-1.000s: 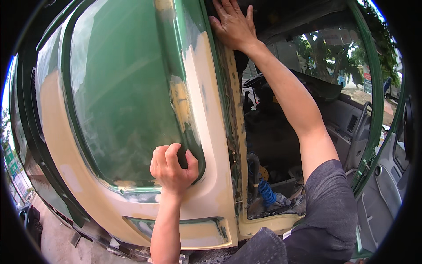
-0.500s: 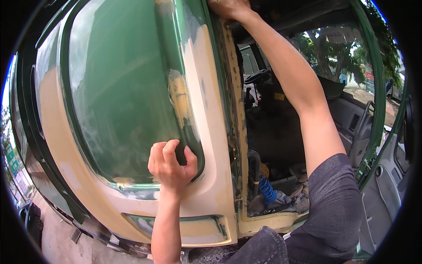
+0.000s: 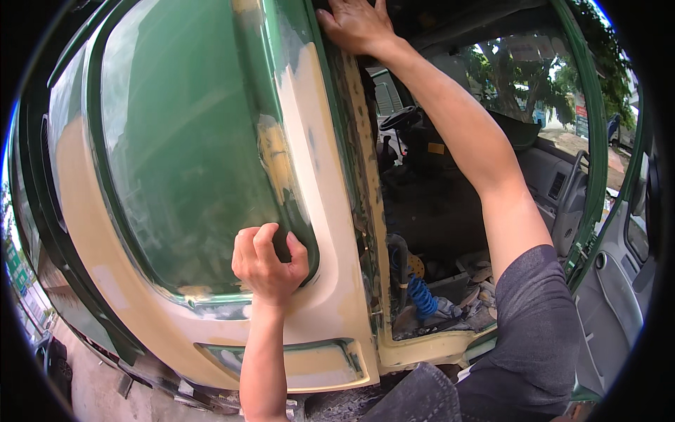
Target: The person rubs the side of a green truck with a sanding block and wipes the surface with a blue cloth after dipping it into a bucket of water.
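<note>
The green panel (image 3: 183, 162) of a vehicle's cab fills the left middle of the scene, just left of an open doorway. The left hand (image 3: 269, 266) is at its near right corner, fingers curled and thumb apart from them; nothing shows in its grip, but whether something is tucked under the fingers I cannot tell. The right hand (image 3: 355, 28) is at the far end of the door pillar (image 3: 364, 141), spread out and closed around nothing visible; its farthest fingers are cut off by the edge of the view.

The surface looks only partly worked. A smooth beige border (image 3: 334, 253) runs around the panel's right and near sides, and a rough yellowish patch (image 3: 275, 155) sits on its right edge. The middle is bare of beige, green and faintly hazy. Nearer, a long recess (image 3: 302, 366) is beige inside with a green rim showing. No green coat covers the beige stretches.

Inside the doorway, right of the pillar, are a steering wheel (image 3: 399, 118) on the far side and a blue coiled hose (image 3: 422, 297) nearer. Beyond, at the right, a grey door (image 3: 612, 309) stands open, and a tree shows through the windshield (image 3: 517, 84).
</note>
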The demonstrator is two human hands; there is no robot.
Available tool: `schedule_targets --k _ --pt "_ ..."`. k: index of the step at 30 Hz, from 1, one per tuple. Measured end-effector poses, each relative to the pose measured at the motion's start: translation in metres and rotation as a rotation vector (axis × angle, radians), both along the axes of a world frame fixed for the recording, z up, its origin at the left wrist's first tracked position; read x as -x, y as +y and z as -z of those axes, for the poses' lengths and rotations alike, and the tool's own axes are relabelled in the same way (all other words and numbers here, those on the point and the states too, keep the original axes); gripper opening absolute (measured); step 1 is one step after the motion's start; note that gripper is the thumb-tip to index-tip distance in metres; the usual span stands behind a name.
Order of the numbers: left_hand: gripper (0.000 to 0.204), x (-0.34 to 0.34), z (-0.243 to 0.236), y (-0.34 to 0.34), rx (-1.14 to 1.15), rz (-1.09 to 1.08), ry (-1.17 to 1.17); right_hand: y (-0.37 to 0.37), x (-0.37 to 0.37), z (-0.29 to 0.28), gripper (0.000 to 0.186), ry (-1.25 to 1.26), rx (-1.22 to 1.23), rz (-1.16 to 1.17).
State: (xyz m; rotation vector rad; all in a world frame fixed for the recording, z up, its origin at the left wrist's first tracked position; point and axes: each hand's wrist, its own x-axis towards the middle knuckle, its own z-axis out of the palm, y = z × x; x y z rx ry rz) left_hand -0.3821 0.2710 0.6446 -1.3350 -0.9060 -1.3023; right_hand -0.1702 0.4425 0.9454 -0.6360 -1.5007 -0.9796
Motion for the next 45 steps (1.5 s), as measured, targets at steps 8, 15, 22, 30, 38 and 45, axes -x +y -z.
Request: schedule_targets --k 8,15,22,30,38,45 --pt "0.030 0.003 0.000 0.000 -0.011 0.000 0.003 -0.003 0.005 0.101 0.065 -0.002 -0.061 0.061" --pt "0.030 0.005 0.002 -0.001 0.006 0.001 -0.020 -0.018 0.012 0.081 0.063 -0.038 0.072 0.043" --pt "0.030 -0.012 -0.001 0.013 -0.029 0.044 0.016 -0.014 -0.005 -0.002 0.060 0.035 0.263 -0.100" --pt "0.030 -0.006 0.001 0.008 -0.021 -0.008 0.025 0.014 -0.001 0.026 0.052 0.024 -0.237 0.054" --pt "0.029 -0.003 -0.003 0.003 -0.020 -0.015 0.026 -0.018 -0.007 0.089 0.063 -0.018 -0.028 0.032" --pt "0.028 0.000 0.003 0.002 -0.008 -0.015 0.010 -0.018 -0.005 0.167 0.064 -0.070 0.050 0.046"
